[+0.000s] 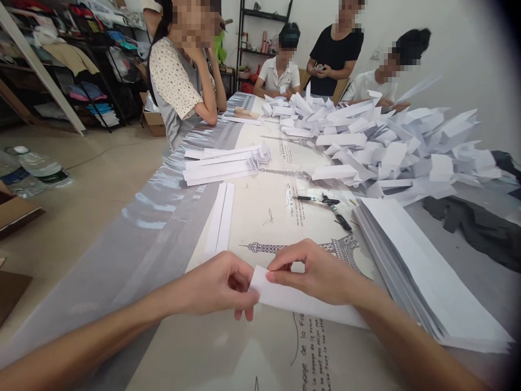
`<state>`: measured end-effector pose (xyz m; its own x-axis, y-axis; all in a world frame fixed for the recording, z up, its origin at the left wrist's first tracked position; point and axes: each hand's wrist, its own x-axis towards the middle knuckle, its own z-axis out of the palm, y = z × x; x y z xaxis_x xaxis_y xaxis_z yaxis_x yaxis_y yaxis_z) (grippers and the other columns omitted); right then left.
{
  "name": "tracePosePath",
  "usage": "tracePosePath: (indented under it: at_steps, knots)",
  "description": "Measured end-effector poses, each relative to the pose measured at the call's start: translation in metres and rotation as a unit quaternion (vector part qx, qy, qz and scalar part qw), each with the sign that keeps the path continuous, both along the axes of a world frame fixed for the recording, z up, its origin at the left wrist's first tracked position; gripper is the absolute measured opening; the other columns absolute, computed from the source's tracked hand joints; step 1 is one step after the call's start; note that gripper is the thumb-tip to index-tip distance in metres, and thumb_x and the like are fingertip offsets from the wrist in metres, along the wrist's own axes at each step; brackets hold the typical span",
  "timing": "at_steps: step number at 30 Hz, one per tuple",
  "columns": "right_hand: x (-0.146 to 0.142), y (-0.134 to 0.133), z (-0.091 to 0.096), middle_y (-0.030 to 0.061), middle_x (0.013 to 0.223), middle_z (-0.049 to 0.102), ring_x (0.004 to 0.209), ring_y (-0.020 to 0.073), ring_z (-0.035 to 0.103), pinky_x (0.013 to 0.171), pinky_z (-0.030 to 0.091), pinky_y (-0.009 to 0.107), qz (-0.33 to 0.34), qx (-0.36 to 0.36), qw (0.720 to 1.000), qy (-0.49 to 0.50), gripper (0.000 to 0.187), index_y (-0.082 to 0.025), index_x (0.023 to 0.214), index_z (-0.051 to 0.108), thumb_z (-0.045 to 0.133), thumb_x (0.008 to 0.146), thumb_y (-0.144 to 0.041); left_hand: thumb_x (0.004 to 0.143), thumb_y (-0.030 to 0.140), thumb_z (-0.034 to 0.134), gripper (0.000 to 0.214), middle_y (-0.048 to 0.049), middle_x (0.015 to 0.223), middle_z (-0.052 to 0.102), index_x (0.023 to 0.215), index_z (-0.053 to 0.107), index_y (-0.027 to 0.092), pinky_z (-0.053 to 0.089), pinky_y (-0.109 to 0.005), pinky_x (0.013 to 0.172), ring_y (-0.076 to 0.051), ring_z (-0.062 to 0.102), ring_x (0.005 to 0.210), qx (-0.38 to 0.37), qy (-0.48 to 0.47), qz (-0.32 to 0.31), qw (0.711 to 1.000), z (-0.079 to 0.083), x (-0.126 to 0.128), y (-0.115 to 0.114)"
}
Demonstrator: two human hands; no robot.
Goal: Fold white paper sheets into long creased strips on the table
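A long white paper strip (321, 310) is pinched at its left end by both hands, just above the table. My left hand (222, 285) closes thumb and fingers on the strip's left edge. Thumb and forefinger of my right hand (311, 269) grip the same strip a little further right, and the right wrist hides part of it. Beyond my left hand lies a folded paper strip (220, 217) with a dark line along it. To the right of my right hand stands a thick stack of white paper (415, 266).
Folded strips (223, 165) lie at the table's left side. Pens (325, 202) rest near the middle. A large heap of folded papers (391, 141) covers the far right. Several people sit or stand around the table (195, 336). Water bottles (40, 165) are on the floor.
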<state>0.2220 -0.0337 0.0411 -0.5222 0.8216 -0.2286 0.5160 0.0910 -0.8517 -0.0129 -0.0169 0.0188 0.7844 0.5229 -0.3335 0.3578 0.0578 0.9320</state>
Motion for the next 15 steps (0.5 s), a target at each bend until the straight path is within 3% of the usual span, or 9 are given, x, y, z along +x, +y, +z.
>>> tracePosePath:
  at_steps: [5, 10, 15]
  knots:
    - [0.012, 0.004, 0.004, -0.0020, 0.075, 0.070, 0.066, 0.0120, 0.051, 0.061, 0.038, 0.028, -0.007, 0.008, 1.000, 0.005, 0.018, -0.023, 0.080, 0.078, 0.069, 0.093, -0.030, 0.092, 0.025, 0.062, 0.025, -0.0003, 0.070, 0.075, 0.069, 0.067, 0.016, 0.036, -0.018, 0.048, -0.009, 0.061, 0.057, 0.010, 0.021, -0.006, 1.000, 0.001, -0.004, 0.004]
    - [0.032, 0.008, 0.009, -0.0016, 0.068, 0.064, 0.064, 0.0129, 0.046, 0.061, 0.037, 0.030, -0.059, 0.041, 0.997, -0.003, 0.027, -0.022, 0.072, 0.075, 0.069, 0.094, -0.037, 0.091, 0.026, 0.062, 0.018, -0.0022, 0.076, 0.076, 0.079, 0.070, 0.017, 0.047, -0.021, 0.055, -0.012, 0.064, 0.063, 0.027, 0.008, 0.026, 0.999, -0.003, -0.007, 0.011]
    - [0.022, 0.002, 0.002, -0.0009, 0.074, 0.069, 0.065, 0.0129, 0.050, 0.062, 0.038, 0.030, -0.025, 0.017, 1.000, 0.000, 0.024, -0.023, 0.080, 0.078, 0.067, 0.095, -0.038, 0.090, 0.032, 0.068, 0.017, -0.0031, 0.078, 0.077, 0.082, 0.070, 0.016, 0.048, -0.021, 0.056, -0.011, 0.063, 0.060, 0.001, -0.026, 0.038, 0.999, -0.004, 0.001, 0.006]
